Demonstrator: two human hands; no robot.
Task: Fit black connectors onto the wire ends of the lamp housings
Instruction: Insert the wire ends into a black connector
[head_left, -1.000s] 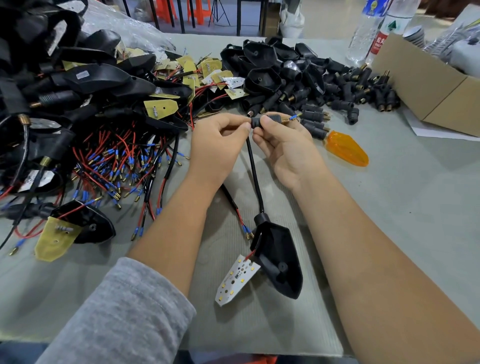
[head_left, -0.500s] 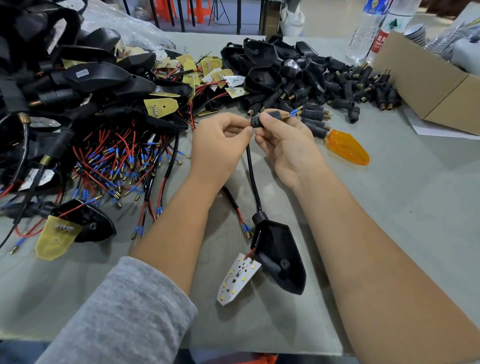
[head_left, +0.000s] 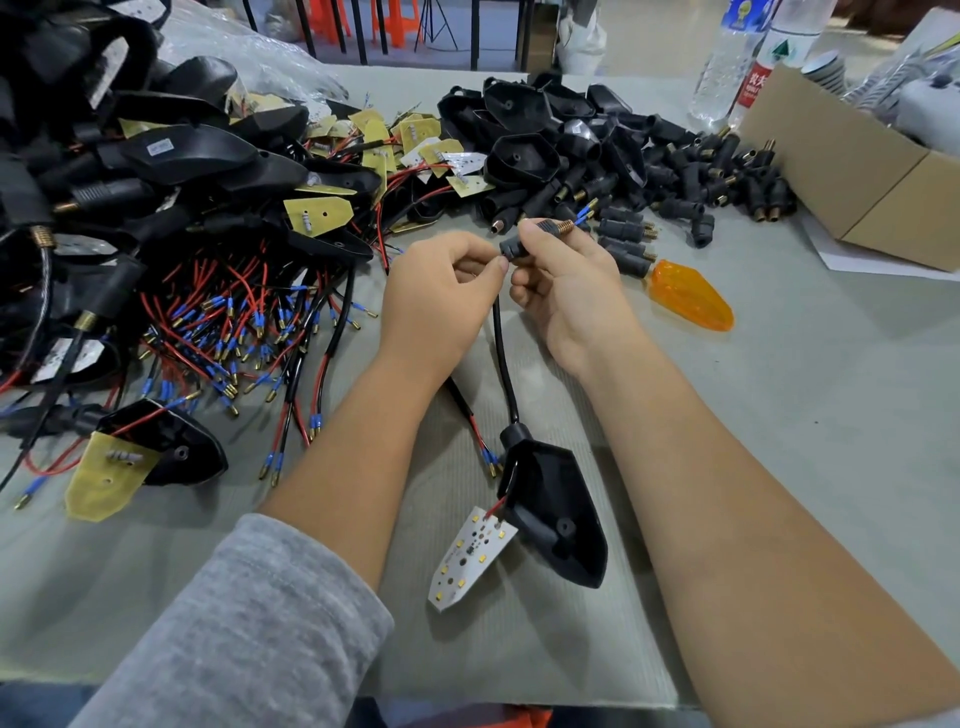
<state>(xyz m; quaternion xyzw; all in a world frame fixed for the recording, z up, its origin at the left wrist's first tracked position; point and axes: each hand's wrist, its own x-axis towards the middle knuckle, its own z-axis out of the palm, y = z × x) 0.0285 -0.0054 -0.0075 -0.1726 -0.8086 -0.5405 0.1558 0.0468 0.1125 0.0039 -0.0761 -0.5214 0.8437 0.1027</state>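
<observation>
At about twelve o'clock from the centre of the table (head_left: 779, 467), both hands meet over the work. The right hand (head_left: 566, 291) pinches a black connector (head_left: 524, 240) between thumb and forefinger; its threaded brass end points toward one o'clock, and blue-sleeved wire tips (head_left: 583, 214) stick out past it. The left hand (head_left: 441, 291) has its fingers curled at the connector's rear, seemingly pinching the black cable (head_left: 503, 358), though the fingers hide the contact itself. The cable runs down toward six o'clock to the lamp housing (head_left: 558, 514), which lies flat with its white LED board (head_left: 470, 558) beside it at seven o'clock.

The main risk is a half-seated connector: if the cable sheath is not drawn fully in, it may slip back off. A hard tug could drag the housing across the table or strain the red lead at the board. The loose connectors (head_left: 623, 244) just beyond could be knocked about by the right hand.
</observation>
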